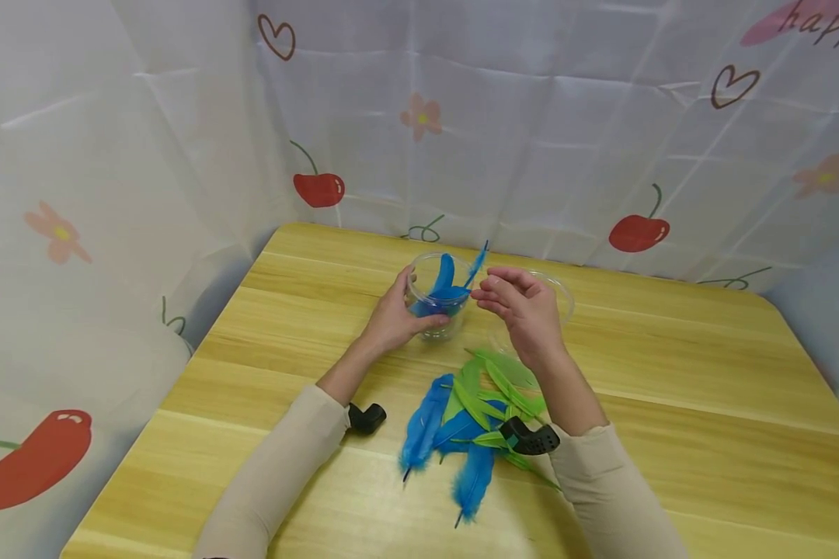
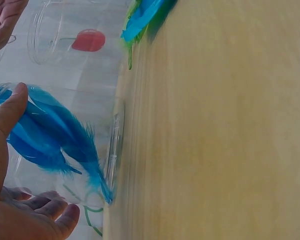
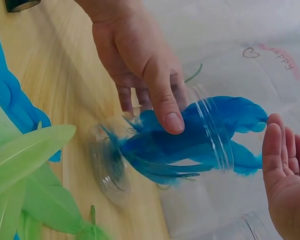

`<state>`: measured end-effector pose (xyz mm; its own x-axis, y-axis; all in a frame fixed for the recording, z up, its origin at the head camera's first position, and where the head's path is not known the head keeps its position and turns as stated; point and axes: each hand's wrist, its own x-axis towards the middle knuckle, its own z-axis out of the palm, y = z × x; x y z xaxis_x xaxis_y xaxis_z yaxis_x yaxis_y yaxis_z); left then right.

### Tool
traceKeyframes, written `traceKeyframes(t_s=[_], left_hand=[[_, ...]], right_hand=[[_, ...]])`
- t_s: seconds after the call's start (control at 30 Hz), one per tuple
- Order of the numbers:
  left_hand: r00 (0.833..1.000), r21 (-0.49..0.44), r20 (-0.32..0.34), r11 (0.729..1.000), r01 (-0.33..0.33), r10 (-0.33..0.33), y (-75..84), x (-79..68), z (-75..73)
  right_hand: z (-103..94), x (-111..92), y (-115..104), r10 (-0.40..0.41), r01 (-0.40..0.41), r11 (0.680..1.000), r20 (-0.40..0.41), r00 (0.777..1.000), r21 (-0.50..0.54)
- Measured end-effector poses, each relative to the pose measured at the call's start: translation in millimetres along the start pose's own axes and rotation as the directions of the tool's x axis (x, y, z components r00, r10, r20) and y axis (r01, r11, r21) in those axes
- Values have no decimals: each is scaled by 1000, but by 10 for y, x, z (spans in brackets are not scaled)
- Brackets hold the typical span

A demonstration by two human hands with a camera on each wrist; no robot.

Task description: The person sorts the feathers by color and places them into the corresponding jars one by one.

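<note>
My left hand (image 1: 394,314) grips a clear plastic jar (image 3: 204,145) around its side, the thumb across the near wall. Inside it stand several blue feathers (image 2: 65,130), and some rise above the rim. My right hand (image 1: 527,310) is beside the jar's mouth, its fingers loosely extended. In the right wrist view, a fingertip of that hand meets or nearly meets the end of a blue feather (image 3: 247,112); contact is hard to tell. Nearer to me on the table lies a loose pile of green feathers (image 1: 506,384) and blue feathers (image 1: 426,423).
A second clear plastic jar (image 1: 565,293) stands behind my right hand, partly hidden by it. The wooden table (image 1: 671,435) reaches to a white printed curtain (image 1: 531,155) at the back and another curtain side at the left.
</note>
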<state>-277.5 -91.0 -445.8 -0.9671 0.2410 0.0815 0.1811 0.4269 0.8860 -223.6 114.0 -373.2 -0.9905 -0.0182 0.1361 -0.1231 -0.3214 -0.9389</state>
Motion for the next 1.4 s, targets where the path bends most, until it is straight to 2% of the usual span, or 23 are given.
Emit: traceKeyframes(t_s=[0.27, 0.4, 0.7, 1.03, 1.2, 1.4], left_hand=[[1000, 13, -2, 1000, 8, -8, 6, 0, -6], [1000, 11, 0, 1000, 4, -4, 9, 0, -6], [1000, 16, 1, 1000, -3, 3, 4, 2, -14], [1000, 19, 1, 1000, 0, 0, 6, 2, -6], [1000, 20, 4, 1000, 1, -1, 10, -1, 0], [1000, 10, 2, 1000, 6, -6, 15, -4, -4]], right_hand=[[-78, -69, -39, -46, 46, 999, -2, 999, -25], [-133, -125, -54, -43, 43, 999, 7, 999, -18], [-304, -271, -63, 18, -17, 999, 28, 999, -36], [-471, -386, -2, 76, -61, 990, 115, 990, -126], [-558, -463, 39, 132, -96, 970, 154, 979, -222], [-626, -553, 70, 220, -137, 919, 193, 956, -371]])
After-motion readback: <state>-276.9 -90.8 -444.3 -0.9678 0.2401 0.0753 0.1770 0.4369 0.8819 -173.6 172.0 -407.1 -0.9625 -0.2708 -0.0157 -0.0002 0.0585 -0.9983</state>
